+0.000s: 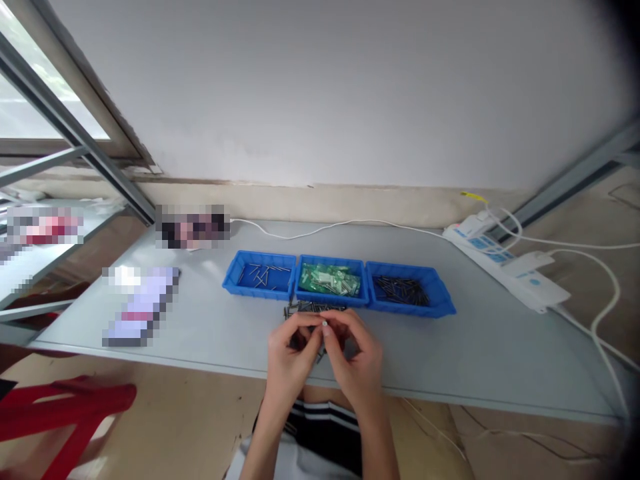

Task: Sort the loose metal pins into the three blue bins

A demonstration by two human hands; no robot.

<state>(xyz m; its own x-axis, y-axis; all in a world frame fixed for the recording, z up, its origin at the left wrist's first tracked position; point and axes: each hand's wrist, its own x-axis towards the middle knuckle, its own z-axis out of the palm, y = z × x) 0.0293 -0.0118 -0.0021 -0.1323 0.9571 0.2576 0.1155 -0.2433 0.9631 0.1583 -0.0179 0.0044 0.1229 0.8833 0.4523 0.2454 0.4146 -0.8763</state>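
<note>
My left hand (pixel 291 355) and my right hand (pixel 354 360) meet over the front part of the grey table (pixel 465 347), fingers pinched together around a small dark pin-like part with a pale tip (pixel 325 324). What else the fingers enclose is hidden. Just beyond them lies a loose pile of dark pins (pixel 313 307) on the table. Behind it stand three blue trays in a row: the left tray (pixel 259 274) holds a few metal pins, the middle tray (pixel 330 279) green pieces, the right tray (pixel 410 289) many dark pins.
A white power strip (pixel 500 263) with cables lies at the table's right end. Blurred-out items sit on the left part of the table (pixel 143 303). A red stool (pixel 65 413) stands at lower left. A metal frame (pixel 75 133) rises at the left.
</note>
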